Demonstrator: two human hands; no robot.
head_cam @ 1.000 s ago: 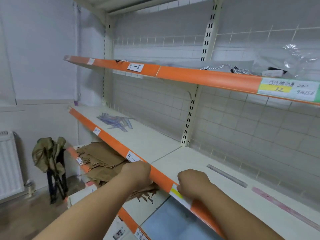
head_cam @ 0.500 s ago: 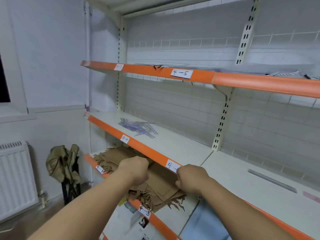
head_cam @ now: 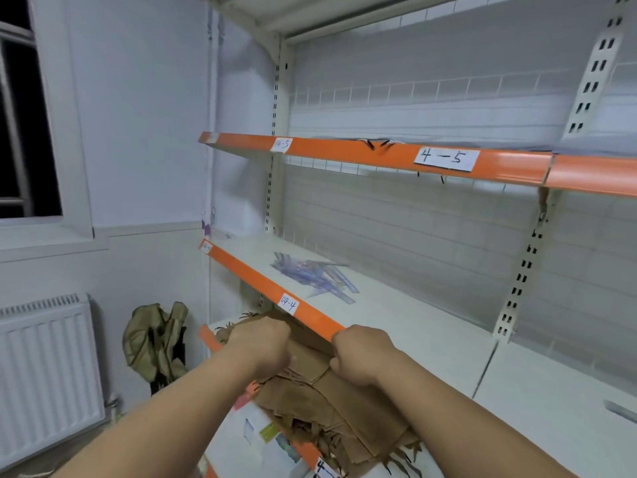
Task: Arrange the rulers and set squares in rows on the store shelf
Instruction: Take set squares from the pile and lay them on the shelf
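Left hand [head_cam: 259,342] and right hand [head_cam: 362,353] curl at the orange-edged white shelf [head_cam: 396,322], grip unclear; rulers [head_cam: 317,274] heaped behind.

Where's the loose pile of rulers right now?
Head view, centre: the pile of rulers lies on the middle shelf, just behind its 04-4 label.

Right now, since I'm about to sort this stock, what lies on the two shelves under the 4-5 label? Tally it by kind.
Heap of clear rulers and set squares: 1
Loose grey ruler: 1
Pile of brown paper: 1
Total: 3
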